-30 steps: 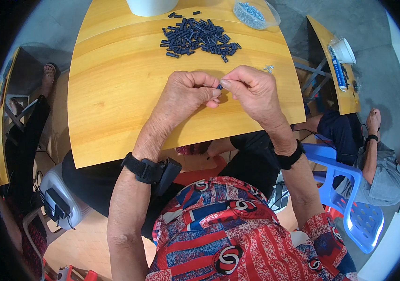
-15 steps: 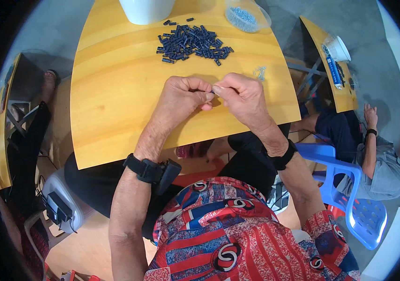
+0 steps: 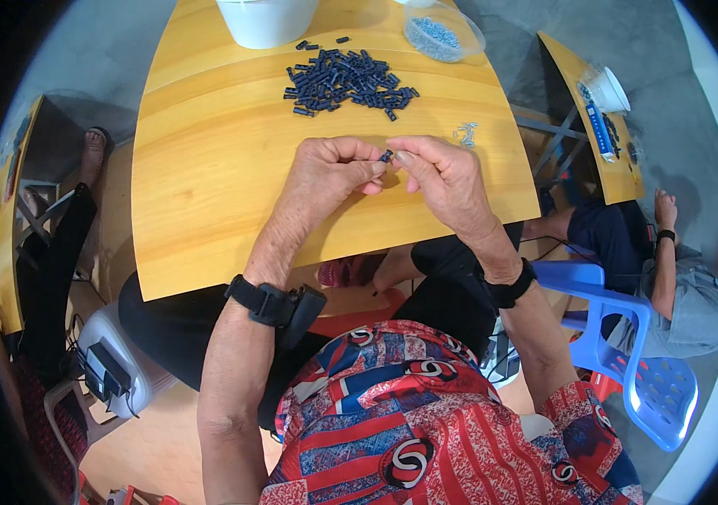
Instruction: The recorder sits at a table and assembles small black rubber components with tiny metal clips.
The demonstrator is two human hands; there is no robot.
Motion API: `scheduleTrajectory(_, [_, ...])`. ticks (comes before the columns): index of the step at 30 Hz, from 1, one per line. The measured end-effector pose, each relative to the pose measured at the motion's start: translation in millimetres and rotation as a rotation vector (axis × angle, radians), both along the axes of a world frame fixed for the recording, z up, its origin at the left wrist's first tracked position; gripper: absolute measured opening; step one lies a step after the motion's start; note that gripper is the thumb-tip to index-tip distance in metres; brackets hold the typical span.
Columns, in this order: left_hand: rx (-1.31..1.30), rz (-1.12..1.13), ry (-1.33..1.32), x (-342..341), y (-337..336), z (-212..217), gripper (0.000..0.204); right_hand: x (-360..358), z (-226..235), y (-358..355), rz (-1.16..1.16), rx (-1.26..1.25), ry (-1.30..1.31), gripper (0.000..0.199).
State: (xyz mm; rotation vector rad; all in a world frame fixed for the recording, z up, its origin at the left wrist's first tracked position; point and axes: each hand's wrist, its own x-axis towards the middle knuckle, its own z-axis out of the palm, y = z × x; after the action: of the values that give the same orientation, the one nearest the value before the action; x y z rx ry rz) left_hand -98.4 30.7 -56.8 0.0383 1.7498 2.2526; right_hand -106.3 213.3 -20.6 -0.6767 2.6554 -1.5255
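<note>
Above the near part of the yellow wooden table, my left hand (image 3: 332,175) pinches a small black plastic piece (image 3: 386,156) between thumb and forefinger. My right hand (image 3: 450,178) is closed in a pinch beside the piece's right end; whatever its fingertips hold is too small to make out. Farther off lies a heap of similar black plastic pieces (image 3: 346,81). To the right of the heap, a few small silvery pins or screws (image 3: 466,133) are scattered on the wood.
At the table's (image 3: 199,185) far edge stand a white bucket (image 3: 268,23) and a clear round tub (image 3: 443,34) of small silvery parts. On the right, a person (image 3: 685,295) sits by another table (image 3: 619,177) near a blue plastic chair (image 3: 619,311). Another person's leg (image 3: 56,244) shows on the left.
My right hand's fingertips have drawn slightly right and opened up a little, so the black piece in my left hand now shows. My left hand has hardly moved.
</note>
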Motion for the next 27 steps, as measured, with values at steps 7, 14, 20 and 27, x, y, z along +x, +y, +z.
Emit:
scheduleTrajectory(7, [-0.014, 0.001, 0.004, 0.3, -0.9, -1.8, 0.011, 0.6, -3.8, -0.7, 0.083, 0.187, 0.389, 0.017])
scheduleTrajectory(14, [0.041, 0.013, 0.0, -1.0, -0.6, -3.0, 0.011, 7.3, 7.3, -3.1, 0.105, 0.415, 0.546, 0.025])
scheduleTrajectory(20, [0.09, 0.052, 0.006, -3.0, 5.3, -9.2, 0.008, 1.8, 2.4, -0.3, 0.086, 0.516, 0.619, 0.025])
scheduleTrajectory(27, [0.001, 0.113, 0.019, -4.0, 7.3, -7.5, 0.008, 2.9, 7.9, -4.8, 0.06, 0.566, 0.649, 0.029])
